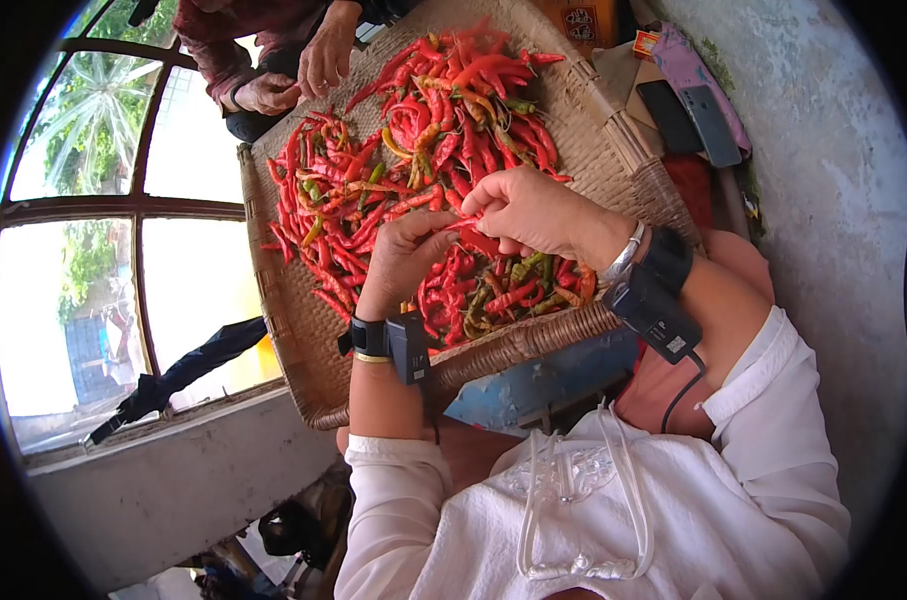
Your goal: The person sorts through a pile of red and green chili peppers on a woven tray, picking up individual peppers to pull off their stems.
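Woven bamboo tray (284,330) sits on the person's lap, heaped w/ red chillies (444,110), too many to count; a few green/yellow ones mixed in. Tray's far edge is cut off at top of frame. Left hand (406,255) & right hand (529,210) meet over the pile near the tray's near rim, wrists bent down, fingertips pinched together on one red chilli (461,224) between them; most of it is hidden by fingers, so stem end is hard to make out. Both wrists carry black strapped devices, 2 in all. Co-worker's 2 hands (304,70) rest at the tray's far corner, contents of their grip unclear. Two phones (694,115) lie beside the tray by the wall.
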The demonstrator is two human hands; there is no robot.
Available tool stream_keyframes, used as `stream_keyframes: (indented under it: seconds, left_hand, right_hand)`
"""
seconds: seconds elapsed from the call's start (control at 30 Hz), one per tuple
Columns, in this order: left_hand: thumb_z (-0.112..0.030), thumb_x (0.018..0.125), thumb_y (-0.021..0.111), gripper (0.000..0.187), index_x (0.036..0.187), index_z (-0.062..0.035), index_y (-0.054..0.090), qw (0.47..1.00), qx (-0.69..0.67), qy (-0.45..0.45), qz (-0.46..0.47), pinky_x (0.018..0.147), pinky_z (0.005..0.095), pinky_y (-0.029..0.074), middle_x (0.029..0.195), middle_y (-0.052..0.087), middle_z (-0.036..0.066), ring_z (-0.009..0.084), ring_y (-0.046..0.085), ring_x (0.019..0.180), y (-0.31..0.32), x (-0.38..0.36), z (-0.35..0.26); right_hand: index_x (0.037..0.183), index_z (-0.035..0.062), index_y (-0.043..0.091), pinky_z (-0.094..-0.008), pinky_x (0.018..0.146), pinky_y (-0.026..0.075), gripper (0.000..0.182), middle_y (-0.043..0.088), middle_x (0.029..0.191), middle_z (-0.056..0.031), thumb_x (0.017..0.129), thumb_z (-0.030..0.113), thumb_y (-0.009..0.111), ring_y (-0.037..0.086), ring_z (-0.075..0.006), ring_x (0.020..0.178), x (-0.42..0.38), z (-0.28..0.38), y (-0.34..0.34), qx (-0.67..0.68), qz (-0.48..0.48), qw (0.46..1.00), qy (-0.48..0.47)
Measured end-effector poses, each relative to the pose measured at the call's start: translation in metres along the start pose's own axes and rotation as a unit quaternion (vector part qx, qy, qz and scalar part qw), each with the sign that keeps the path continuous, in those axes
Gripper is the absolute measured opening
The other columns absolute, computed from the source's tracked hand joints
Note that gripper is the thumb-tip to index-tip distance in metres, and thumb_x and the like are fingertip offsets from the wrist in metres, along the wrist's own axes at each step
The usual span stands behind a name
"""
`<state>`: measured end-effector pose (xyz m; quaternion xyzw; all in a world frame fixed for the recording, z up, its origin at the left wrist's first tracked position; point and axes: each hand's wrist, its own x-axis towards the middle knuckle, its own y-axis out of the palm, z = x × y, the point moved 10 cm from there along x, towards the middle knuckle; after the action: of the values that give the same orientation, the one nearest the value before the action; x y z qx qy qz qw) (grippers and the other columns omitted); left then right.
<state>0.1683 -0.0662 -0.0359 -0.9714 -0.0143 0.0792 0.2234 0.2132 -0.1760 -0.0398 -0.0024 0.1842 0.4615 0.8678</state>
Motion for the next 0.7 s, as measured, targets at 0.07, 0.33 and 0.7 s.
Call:
stream_keyframes:
  seconds: [0.07, 0.33, 0.7]
  left_hand:
    - [-0.010, 0.080, 0.062, 0.018, 0.095, -0.0006, 0.062, 0.998, -0.015, -0.053, -0.029, 0.051, 0.0197, 0.040, 0.068, 0.056, 0.000, 0.0052, 0.048, 0.055, -0.013, -0.003, 0.005]
    - [-0.022, 0.088, 0.052, 0.023, 0.085, -0.0012, 0.061, 0.983, -0.047, -0.152, -0.090, 0.042, 0.0159, 0.033, 0.067, 0.059, 0.001, 0.0023, 0.044, 0.047, -0.071, 0.007, 0.031]
    - [-0.013, 0.070, 0.064, 0.023, 0.092, -0.0066, 0.063, 0.952, 0.282, 0.117, 0.034, 0.071, 0.0326, 0.048, 0.085, 0.061, 0.010, 0.0236, 0.059, 0.078, 0.047, 0.031, -0.020]
  right_hand:
    - [0.100, -0.0039, 0.053, -0.0190, 0.044, 0.040, 0.023, 0.055, 0.070, -0.0016, 0.077, 0.001, 0.053, 0.051, -0.0055, 0.054, -0.003, 0.005, -0.005, 0.023, -0.018, 1.000, -0.006]
    - [0.092, -0.0004, 0.055, -0.0197, 0.041, 0.039, 0.015, 0.054, 0.067, -0.0033, 0.080, 0.007, 0.051, 0.051, -0.0065, 0.051, 0.000, 0.017, -0.023, 0.186, -0.078, 0.978, -0.059]
    - [0.092, 0.0037, 0.057, -0.0181, 0.045, 0.038, 0.017, 0.057, 0.072, -0.0006, 0.084, 0.018, 0.053, 0.050, -0.0040, 0.055, 0.004, 0.013, -0.028, 0.237, -0.073, 0.967, -0.061]
